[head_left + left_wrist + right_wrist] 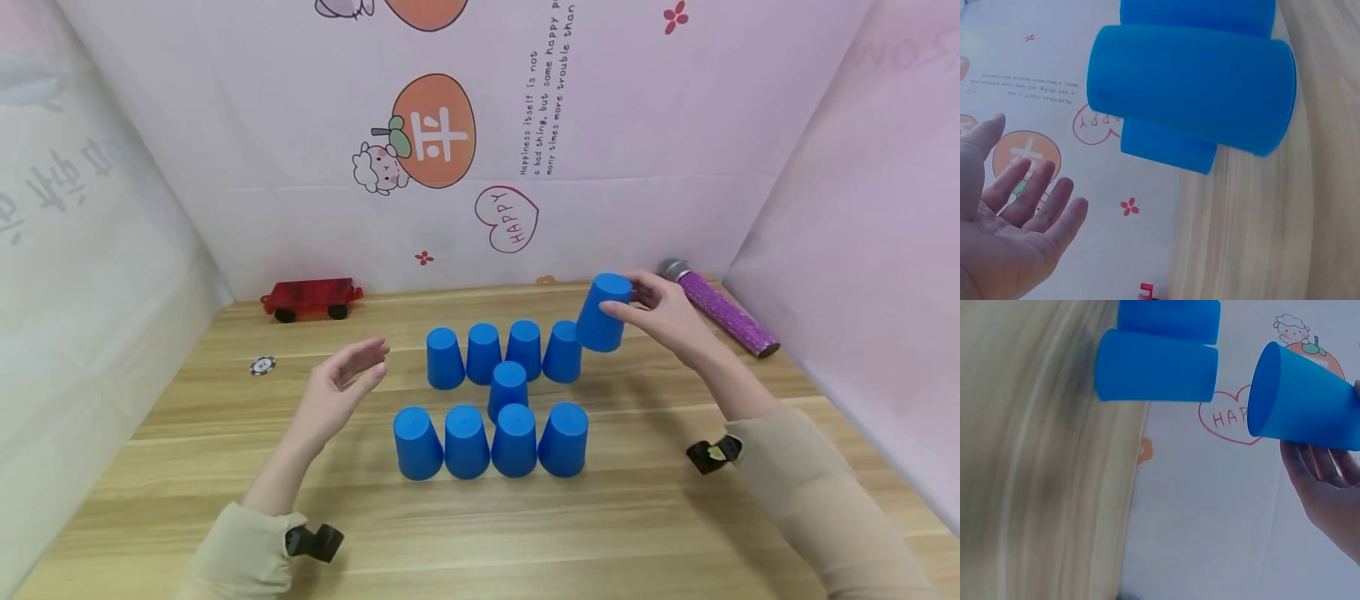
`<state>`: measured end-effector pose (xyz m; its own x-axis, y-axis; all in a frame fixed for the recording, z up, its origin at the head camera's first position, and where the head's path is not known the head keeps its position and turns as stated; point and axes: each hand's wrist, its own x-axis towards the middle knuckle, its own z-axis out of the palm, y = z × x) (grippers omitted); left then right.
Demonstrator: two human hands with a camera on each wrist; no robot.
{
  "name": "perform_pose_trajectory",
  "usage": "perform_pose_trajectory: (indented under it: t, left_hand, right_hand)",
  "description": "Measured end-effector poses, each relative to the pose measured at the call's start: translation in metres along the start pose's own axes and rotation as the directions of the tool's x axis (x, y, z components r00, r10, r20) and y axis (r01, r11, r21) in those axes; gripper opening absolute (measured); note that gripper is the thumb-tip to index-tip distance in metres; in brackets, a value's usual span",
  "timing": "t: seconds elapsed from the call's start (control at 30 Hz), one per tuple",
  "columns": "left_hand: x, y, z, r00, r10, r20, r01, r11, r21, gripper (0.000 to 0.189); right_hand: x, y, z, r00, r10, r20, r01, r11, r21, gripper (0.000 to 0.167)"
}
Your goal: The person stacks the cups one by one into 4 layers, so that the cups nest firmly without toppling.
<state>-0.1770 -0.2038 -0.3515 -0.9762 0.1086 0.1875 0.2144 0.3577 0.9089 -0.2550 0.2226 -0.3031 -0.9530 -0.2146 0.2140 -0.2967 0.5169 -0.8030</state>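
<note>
My right hand [660,317] grips a blue cup [603,315], upside down and slightly tilted, at the right end of the back row. In the right wrist view this cup [1310,400] shows its open rim, with fingers curled along its side. My left hand [341,387] is held left of the cups with relaxed, parted fingers and nothing in it; the left wrist view shows the palm [1010,250]. Several upside-down blue cups stand in a back row [483,354] and a front row [467,442]. A single cup [509,387] stands between the rows.
At the back left of the wooden table [465,542] is a red toy wagon [311,298], with a poker chip [262,365] in front of it. A purple glittery microphone [723,310] lies at the back right. Printed white cloth [300,167] walls the table at back and sides.
</note>
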Motion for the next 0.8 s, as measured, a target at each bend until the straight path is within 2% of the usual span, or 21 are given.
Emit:
perform_pose_trajectory:
  t: [0.23,0.47,0.63,0.8]
  left_hand:
    - [-0.018,0.002,0.012,0.999,-0.041,-0.03,0.041,0.999,-0.003,0.052]
    - [-0.036,-0.001,0.021,0.995,-0.081,-0.057,0.084,0.995,0.055,0.057]
    - [-0.044,0.001,0.028,0.995,-0.1,-0.019,0.101,0.992,0.077,0.064]
    - [-0.046,0.002,0.034,0.993,-0.118,0.016,0.116,0.99,0.086,0.068]
  right_hand:
    - [0.029,-0.01,0.022,1.0,0.029,-0.011,-0.028,0.998,0.06,0.055]
    - [0.043,-0.011,0.037,1.0,0.01,0.019,-0.011,0.997,0.076,0.056]
    - [0.045,-0.007,0.045,0.999,0.006,0.052,-0.011,0.997,0.082,0.056]
    - [0.044,-0.004,0.05,0.998,0.001,0.057,-0.006,0.996,0.089,0.055]
